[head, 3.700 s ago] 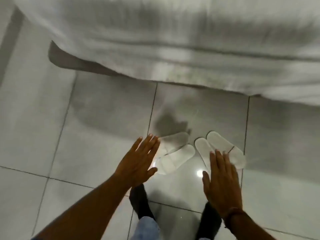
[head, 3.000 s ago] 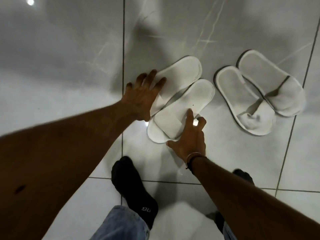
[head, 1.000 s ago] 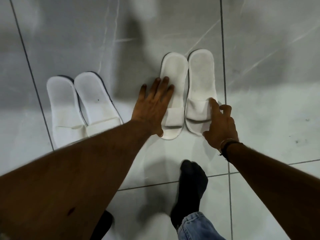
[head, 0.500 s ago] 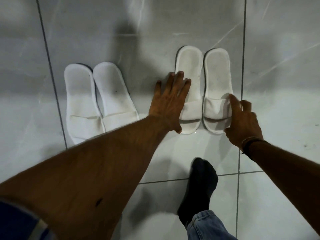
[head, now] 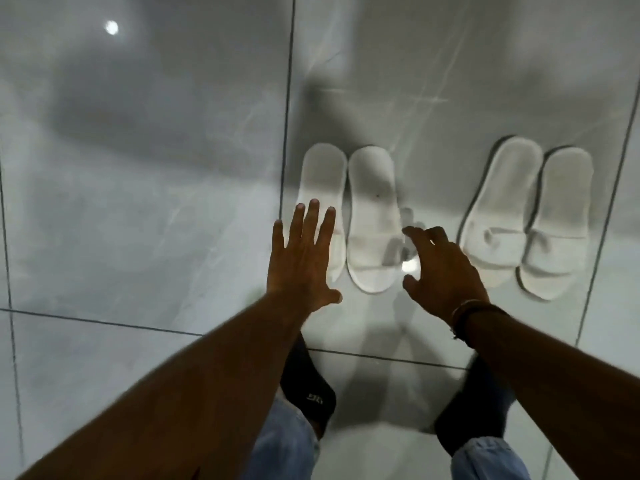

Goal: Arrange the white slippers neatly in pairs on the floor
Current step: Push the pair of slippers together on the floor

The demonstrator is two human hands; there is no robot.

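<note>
A: What is held at this moment?

B: Nothing, as far as can be made out. The left hand (head: pixel 302 261) is spread flat with fingers splayed, over the near end of the outer slipper of the left pair (head: pixel 349 216); whether the palm is pressed on it or merely hovering cannot be settled from a blurred frame. The right hand (head: pixel 441 271) is loosely curled and unclosed, just beside that pair's right edge.

A: And where are the slippers found?

B: Both pairs are laid on the glossy tiled floor (head: pixel 145 209), far of the person's socked feet (head: pixel 308 389). The right pair (head: pixel 526 220) is set well apart from the hands, its two slippers side by side and slightly slanted.

A: How would they be expected to handle?

B: They are judged light, thin and soft, so little force is needed. On polished tile they would probably be slid easily and overshot if shoved. A sole edge or the strap band is best pinched, or a flat palm is laid on the insole for small nudges.
</note>
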